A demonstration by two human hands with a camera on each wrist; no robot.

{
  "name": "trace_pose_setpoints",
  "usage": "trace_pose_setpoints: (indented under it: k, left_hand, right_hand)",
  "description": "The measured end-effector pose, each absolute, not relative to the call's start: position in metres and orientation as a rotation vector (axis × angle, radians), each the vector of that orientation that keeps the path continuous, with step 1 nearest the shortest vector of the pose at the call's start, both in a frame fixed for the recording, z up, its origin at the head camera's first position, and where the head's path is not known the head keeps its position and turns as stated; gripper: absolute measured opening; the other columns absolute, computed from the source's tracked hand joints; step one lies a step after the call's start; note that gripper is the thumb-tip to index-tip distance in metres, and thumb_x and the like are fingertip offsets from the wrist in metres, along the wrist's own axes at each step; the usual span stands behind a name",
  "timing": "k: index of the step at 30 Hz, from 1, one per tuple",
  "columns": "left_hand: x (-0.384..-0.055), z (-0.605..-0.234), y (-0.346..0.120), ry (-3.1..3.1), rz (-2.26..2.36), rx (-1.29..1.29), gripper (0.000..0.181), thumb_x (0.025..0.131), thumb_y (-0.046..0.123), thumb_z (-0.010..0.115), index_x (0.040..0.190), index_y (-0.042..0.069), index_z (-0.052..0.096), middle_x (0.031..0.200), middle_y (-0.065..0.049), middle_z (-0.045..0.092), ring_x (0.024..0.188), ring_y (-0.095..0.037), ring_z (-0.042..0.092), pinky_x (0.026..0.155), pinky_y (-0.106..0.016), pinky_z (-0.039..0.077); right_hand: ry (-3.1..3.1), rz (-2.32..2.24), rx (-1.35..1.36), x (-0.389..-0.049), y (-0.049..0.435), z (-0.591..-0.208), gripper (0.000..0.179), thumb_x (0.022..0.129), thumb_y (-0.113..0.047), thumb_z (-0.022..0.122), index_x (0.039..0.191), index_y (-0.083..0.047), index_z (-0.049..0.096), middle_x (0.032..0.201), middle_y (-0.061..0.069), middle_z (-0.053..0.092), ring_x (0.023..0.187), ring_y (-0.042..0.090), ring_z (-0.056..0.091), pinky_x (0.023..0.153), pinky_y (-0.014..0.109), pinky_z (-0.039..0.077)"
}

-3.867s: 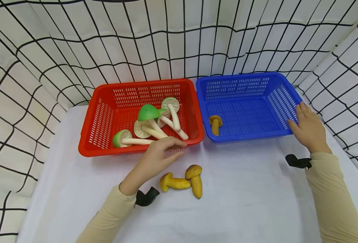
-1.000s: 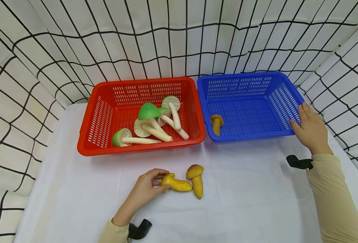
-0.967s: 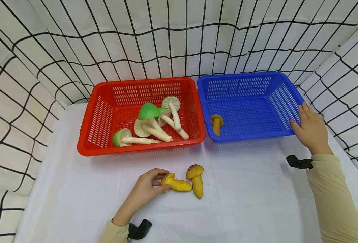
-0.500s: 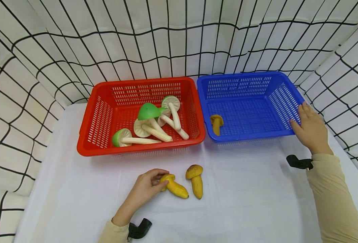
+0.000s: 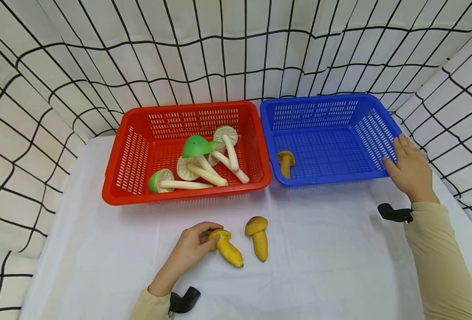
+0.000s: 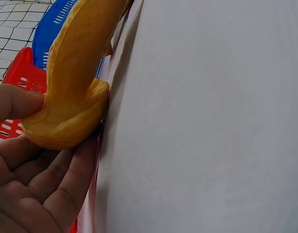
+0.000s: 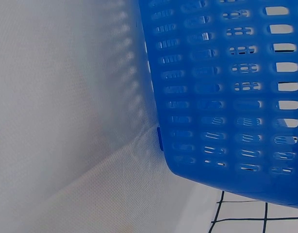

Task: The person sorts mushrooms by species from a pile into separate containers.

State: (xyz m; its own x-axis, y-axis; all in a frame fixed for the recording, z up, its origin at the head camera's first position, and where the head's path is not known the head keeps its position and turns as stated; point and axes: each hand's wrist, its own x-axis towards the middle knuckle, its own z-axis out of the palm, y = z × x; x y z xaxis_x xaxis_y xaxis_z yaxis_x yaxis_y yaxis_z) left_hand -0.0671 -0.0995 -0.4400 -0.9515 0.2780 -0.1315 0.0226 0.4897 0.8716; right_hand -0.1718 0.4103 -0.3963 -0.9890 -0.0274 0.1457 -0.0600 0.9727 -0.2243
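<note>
My left hand (image 5: 192,246) pinches the cap of a yellow toy mushroom (image 5: 230,253) between thumb and fingers, low over the white tablecloth. In the left wrist view the thumb lies on one side of this mushroom (image 6: 74,73) and the fingers under its cap. A second yellow mushroom (image 5: 259,240) lies just to its right, apart from it. My right hand (image 5: 410,169) rests on the right rim of the blue basket (image 5: 320,180), fingers fairly straight. That hand is out of sight in the right wrist view, where the basket's slotted wall (image 7: 226,97) shows.
A red basket (image 5: 112,191) at the back left holds several green-capped mushrooms (image 5: 196,146) with white stems. One brownish-yellow mushroom (image 5: 286,163) sits in the blue basket's left front corner. White walls with black netting (image 5: 240,53) enclose the back and sides.
My left hand has come down from the red basket's front edge and taken hold of the yellow mushroom. Its stem has swung toward me, away from the second mushroom. The right hand stays put.
</note>
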Motion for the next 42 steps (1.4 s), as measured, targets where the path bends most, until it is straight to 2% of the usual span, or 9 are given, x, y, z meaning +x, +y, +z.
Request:
trace_pose_setpoints:
  k: [26,34,42]
  left_hand:
    - [-0.067,-0.435,-0.098,2.572,1.387,0.256,0.017,0.085,-0.001,0.067,0.102,0.003,0.070,0.097,-0.005,0.068,0.079,-0.013,0.061,0.068,-0.023,0.053]
    - [-0.066,-0.428,-0.096,2.624,1.380,0.246,0.016,0.084,-0.001,0.069,0.098,0.006,0.072,0.095,-0.002,0.068,0.074,-0.011,0.053,0.065,-0.024,0.048]
    - [-0.068,-0.424,-0.093,2.641,1.397,0.243,0.015,0.084,-0.003,0.068,0.096,0.006,0.072,0.094,-0.003,0.069,0.077,-0.012,0.056,0.067,-0.024,0.049]
  right_hand:
    - [-2.984,0.357,0.066,-0.171,0.409,-0.395,0.067,0.097,-0.029,0.034,0.142,0.018,0.018,0.151,0.032,0.012,0.141,0.042,0.009,0.115,0.052,0.008]
    - [-2.980,0.358,0.067,-0.171,0.409,-0.395,0.067,0.097,-0.028,0.035,0.142,0.017,0.018,0.151,0.032,0.013,0.142,0.042,0.009,0.115,0.050,0.007]
    - [-2.959,0.347,0.085,-0.173,0.412,-0.399,0.067,0.096,-0.029,0.034,0.142,0.018,0.020,0.150,0.033,0.015,0.141,0.043,0.011,0.114,0.052,0.010]
